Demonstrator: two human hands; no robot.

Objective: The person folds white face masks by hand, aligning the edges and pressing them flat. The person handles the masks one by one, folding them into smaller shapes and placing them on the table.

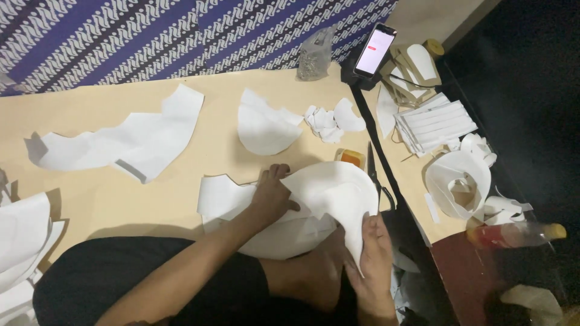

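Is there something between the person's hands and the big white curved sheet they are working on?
Nothing visible does. The left hand already presses flat on the white curved sheet, and the right hand grips its lower right edge. The scissors lie just beside the sheet, not between.

Two bare hands are in view, the left hand (273,196) and the right hand (376,253), both on one curved white sheet (329,193). On the table (121,199) lie one large irregular white offcut (130,142), one rounded white cut piece (263,127), one crumpled wad of white scraps (323,124), one pair of scissors (374,175), one phone (375,50) with a lit screen, and one clear plastic bag (314,57). Further right are one stack of folded white strips (435,124), one coiled white band (459,181) and one clear bottle (516,234) lying on its side.
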